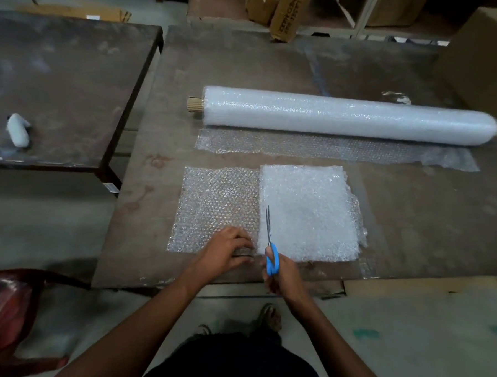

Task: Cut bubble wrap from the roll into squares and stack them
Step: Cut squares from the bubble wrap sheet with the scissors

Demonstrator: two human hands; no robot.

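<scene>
On the brown worn desk (416, 222), a single-layer sheet of clear bubble wrap (216, 207) lies flat at the near edge, its right margin meeting a thick white stack of cut bubble-wrap squares (306, 211). The left hand (227, 253) presses on the sheet's near right corner, fingers bent over the film; the grip appears to pinch the edge, though blur prevents certainty. The right hand (280, 276) has its grip closed through the loops of the blue-handled steel scissors (270, 244), blades nearly together and pointing away along the seam between sheet and stack. Judgement: the step in hand is trimming or parting the sheet along that line. To do it well, keep the film taut under the left hand, run the blades straight toward the far edge, and keep the stack clear of the blades. The long white roll of bubble wrap on a cardboard core (347, 114) lies beyond, with a ragged unrolled strip (297, 145) in front of it. Count: one roll, one strip, one loose sheet, one stack (layers uncountable), one pair of scissors.
</scene>
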